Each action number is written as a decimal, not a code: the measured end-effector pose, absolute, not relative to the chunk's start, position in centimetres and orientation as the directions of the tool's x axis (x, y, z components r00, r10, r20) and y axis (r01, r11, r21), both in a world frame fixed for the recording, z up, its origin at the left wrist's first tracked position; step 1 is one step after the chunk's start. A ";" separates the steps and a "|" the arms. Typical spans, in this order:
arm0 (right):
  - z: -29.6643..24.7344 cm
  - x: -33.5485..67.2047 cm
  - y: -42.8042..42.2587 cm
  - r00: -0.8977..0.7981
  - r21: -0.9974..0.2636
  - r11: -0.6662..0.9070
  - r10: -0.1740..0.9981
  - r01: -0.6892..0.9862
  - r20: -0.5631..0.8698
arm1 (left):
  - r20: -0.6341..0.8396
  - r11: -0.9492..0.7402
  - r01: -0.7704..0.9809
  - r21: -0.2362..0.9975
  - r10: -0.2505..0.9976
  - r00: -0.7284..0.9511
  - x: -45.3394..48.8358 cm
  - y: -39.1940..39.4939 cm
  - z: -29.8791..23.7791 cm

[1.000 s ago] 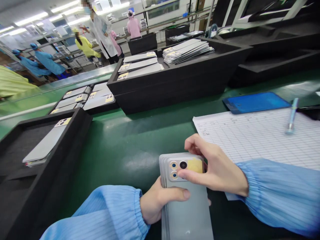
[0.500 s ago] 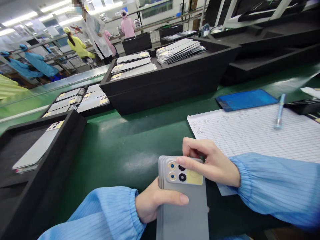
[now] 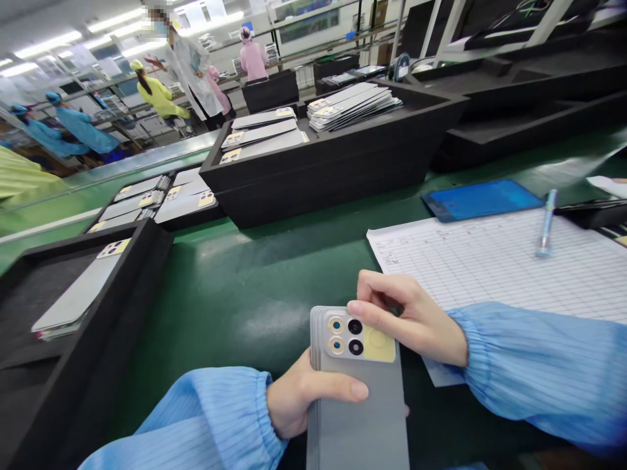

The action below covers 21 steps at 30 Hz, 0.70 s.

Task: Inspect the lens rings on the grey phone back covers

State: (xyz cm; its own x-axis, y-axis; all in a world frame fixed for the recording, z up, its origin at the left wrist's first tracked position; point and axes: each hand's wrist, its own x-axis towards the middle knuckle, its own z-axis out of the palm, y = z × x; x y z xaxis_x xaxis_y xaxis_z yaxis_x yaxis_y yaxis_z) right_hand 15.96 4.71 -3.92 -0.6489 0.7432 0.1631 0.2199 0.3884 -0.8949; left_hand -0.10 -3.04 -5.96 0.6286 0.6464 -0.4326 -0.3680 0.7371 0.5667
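Note:
A stack of grey phone back covers [image 3: 360,418] is gripped in my left hand [image 3: 308,395], its thumb flat across the top cover and its fingers underneath. Several layered edges show along the stack's left side. The top cover has a camera panel with two gold-ringed holes, two black ones and a yellow patch. At the upper edge, my right hand [image 3: 409,316] is closed in a pinch, thumb tip on the cover beside the camera panel and curled fingers behind the edge. Its fingertips are partly hidden.
Ahead stands a black tray [image 3: 333,173] with stacked covers; another black tray [image 3: 151,254] with a few covers is at left. A lined sheet [image 3: 470,261], a pen [image 3: 546,225] and a blue tablet-like panel [image 3: 490,199] lie right. Several people work in the background.
My right thumb has slid slightly up toward the cover's top edge, uncovering more of the upper black lens ring. My left hand keeps its hold. The view has shifted slightly.

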 end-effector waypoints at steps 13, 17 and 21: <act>-4.3 16.0 4.6 -0.628 -0.896 0.393 0.755 0.205 0.188 | -0.428 0.680 -0.384 0.624 0.709 0.561 0.1 -3.2 -5.9; -4.3 16.0 4.6 -0.629 -0.912 0.368 0.756 0.181 0.180 | -0.404 0.671 -0.403 0.622 0.716 0.569 0.0 -3.2 -6.0; -4.2 16.0 4.5 -0.636 -0.933 0.328 0.754 0.148 0.164 | -0.402 0.669 -0.412 0.619 0.720 0.566 -0.1 -3.2 -6.2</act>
State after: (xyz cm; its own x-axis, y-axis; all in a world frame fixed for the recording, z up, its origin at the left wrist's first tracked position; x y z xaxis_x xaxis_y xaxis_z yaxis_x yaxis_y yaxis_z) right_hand 15.95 4.52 -4.21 -0.6358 0.7542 0.1642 0.1482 0.3281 -0.9330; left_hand -0.10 -3.17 -6.18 0.5658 0.7202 -0.4016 -0.4117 0.6687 0.6192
